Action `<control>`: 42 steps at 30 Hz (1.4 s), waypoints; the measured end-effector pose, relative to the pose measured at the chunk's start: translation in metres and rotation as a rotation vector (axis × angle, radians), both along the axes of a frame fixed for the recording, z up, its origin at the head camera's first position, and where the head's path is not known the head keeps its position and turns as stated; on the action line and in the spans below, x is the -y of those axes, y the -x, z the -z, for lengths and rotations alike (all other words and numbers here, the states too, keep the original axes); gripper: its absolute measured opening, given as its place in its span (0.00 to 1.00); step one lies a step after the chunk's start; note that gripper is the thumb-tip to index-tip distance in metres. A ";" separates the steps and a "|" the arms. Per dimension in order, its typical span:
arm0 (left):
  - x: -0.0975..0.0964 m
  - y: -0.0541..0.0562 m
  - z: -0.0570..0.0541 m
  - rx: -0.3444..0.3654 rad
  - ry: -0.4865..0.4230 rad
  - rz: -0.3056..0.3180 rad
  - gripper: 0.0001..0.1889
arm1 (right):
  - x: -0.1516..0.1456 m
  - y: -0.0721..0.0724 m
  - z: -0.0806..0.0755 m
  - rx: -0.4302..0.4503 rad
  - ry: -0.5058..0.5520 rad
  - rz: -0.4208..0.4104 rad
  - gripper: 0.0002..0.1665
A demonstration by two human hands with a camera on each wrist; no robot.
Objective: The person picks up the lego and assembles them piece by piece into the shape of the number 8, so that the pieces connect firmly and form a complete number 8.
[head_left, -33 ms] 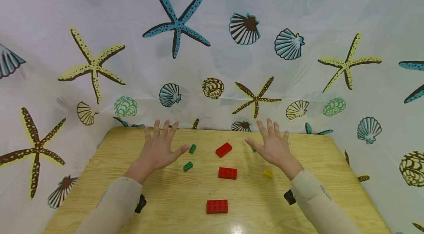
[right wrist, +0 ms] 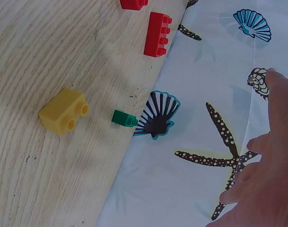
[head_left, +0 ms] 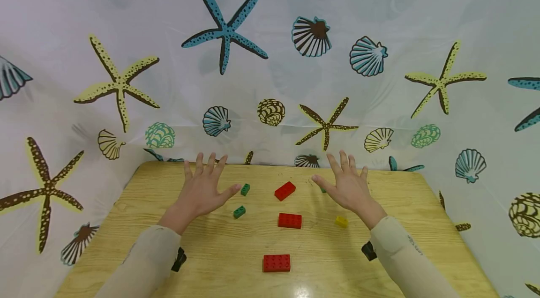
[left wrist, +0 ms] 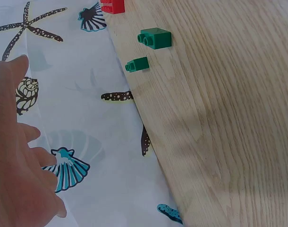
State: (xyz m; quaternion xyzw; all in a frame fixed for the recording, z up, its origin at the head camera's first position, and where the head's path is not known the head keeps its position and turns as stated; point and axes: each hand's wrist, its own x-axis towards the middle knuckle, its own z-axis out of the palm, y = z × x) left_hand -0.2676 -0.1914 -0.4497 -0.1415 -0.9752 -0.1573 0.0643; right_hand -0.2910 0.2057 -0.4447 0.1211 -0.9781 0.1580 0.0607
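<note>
Both hands (head_left: 204, 191) (head_left: 351, 189) apart, splayed; red bricks (head_left: 289, 220) (3 of 'em) on wood tbl (head_left: 236, 251)

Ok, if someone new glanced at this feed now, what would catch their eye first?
Probably the big blue starfish printed on the pale cloth behind the table. Next, the left hand and right hand, fingers spread, flanking three red bricks along the middle in the head view. There too, a small yellow brick shows beside the right wrist.
</note>
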 end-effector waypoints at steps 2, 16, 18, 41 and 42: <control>0.000 -0.001 0.000 -0.005 -0.001 0.003 0.50 | 0.000 0.000 0.000 0.002 0.003 -0.002 0.55; 0.000 -0.001 0.002 -0.004 0.018 0.011 0.49 | 0.005 -0.003 -0.002 0.031 0.014 -0.019 0.56; 0.000 -0.001 0.002 -0.006 0.018 0.012 0.49 | 0.006 -0.004 -0.001 0.033 0.018 -0.024 0.56; 0.000 -0.004 0.013 0.019 -0.029 0.047 0.47 | 0.015 -0.015 0.009 0.031 0.046 -0.065 0.54; 0.000 -0.004 0.013 0.022 -0.033 0.047 0.47 | 0.016 -0.015 0.009 0.027 0.049 -0.069 0.54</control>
